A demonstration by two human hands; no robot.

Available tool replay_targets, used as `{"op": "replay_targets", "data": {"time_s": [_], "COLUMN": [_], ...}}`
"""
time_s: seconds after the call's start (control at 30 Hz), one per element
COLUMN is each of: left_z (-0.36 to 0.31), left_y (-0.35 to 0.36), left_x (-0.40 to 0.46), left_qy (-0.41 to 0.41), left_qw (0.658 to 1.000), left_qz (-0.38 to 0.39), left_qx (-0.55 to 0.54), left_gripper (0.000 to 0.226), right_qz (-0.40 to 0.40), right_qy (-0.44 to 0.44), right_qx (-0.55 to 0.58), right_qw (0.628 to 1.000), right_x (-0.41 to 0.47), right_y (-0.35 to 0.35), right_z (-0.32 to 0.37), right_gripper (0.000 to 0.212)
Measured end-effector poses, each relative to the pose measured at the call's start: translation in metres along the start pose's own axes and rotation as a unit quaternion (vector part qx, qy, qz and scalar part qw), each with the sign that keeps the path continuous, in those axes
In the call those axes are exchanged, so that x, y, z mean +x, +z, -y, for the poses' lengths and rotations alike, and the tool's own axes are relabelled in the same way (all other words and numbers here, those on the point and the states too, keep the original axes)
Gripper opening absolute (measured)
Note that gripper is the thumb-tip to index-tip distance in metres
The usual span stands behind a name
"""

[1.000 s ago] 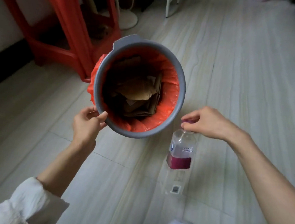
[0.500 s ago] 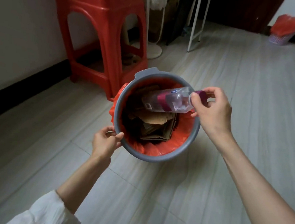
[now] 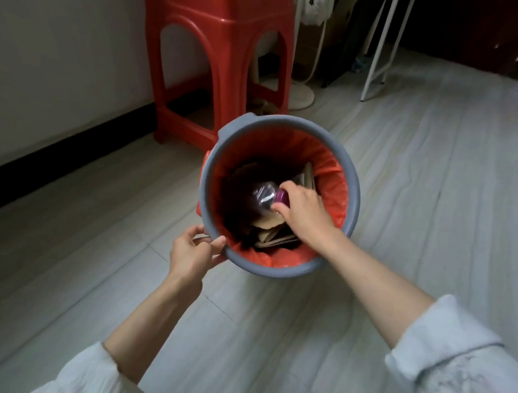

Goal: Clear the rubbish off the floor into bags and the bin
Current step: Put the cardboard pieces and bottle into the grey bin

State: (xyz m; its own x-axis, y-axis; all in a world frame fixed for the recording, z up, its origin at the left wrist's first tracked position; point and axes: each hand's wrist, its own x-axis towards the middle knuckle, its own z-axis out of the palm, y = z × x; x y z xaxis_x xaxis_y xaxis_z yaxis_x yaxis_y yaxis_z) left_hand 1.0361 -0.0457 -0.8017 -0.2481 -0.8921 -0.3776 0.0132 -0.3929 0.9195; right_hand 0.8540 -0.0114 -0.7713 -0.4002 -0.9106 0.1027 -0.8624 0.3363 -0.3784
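So the bottle (image 3: 264,196) is already down inside the bin (image 3: 354,203), neck end up toward us and its body pointing down and to the left into the dark part. That long axis runs from the cap (image 3: 282,196) at our right hand (image 3: 303,210) away toward the far-left wall of the bin, so the bottle hangs below and left of the fingers, and the right hand is obviously the one on it. We've got the fingers curled round the cap end, pinching it; the left hand (image 3: 192,253) grips the near-left rim and steadies the whole thing. Our guess is all that's left for this one is to let go so it drops onto the cardboard (image 3: 269,225) below.

Looks-wise: clear plastic, crinkly highlights, a purple-magenta cap. The lower half is lost in shadow, so we can't tell what's on the label or inside.

The bin is grey with an orange liner bag (image 3: 330,177) folded over the rim. Behind it stands a red plastic stool (image 3: 220,38) by the wall, on the pale plank floor (image 3: 438,179).
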Motion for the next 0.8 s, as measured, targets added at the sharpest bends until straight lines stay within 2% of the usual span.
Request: {"op": "replay_targets", "data": {"time_s": [0.17,0.33,0.43,0.67,0.77,0.8], "left_z": [-0.003,-0.022,-0.039,-0.083,-0.097,-0.101], "left_y": [-0.016,-0.036,-0.056,-0.137,-0.175,-0.187], "left_x": [0.007,0.019,0.029,0.059,0.069,0.072], "left_qy": [-0.016,-0.033,-0.027,-0.043,-0.076,-0.085], "left_qw": [0.998,0.993,0.993,0.988,0.976,0.97], "left_qz": [-0.022,-0.052,-0.077,-0.136,-0.176,-0.193], "left_qx": [-0.049,-0.101,-0.089,-0.058,-0.104,-0.121], "left_gripper": [0.02,0.019,0.02,0.016,0.005,0.008], "right_qz": [0.019,0.112,0.143,0.155,0.175,0.186], "right_qy": [-0.053,-0.112,-0.128,-0.182,-0.189,-0.188], "right_qx": [0.016,-0.047,-0.035,-0.006,-0.009,-0.016], "right_qw": [0.998,0.986,0.981,0.971,0.966,0.964], "right_x": [0.035,0.049,0.059,0.082,0.094,0.097], "right_y": [0.014,0.031,0.028,0.035,0.047,0.049], "right_z": [0.028,0.064,0.088,0.165,0.202,0.213], "right_gripper": [0.042,0.056,0.059,0.045,0.042,0.043]}}
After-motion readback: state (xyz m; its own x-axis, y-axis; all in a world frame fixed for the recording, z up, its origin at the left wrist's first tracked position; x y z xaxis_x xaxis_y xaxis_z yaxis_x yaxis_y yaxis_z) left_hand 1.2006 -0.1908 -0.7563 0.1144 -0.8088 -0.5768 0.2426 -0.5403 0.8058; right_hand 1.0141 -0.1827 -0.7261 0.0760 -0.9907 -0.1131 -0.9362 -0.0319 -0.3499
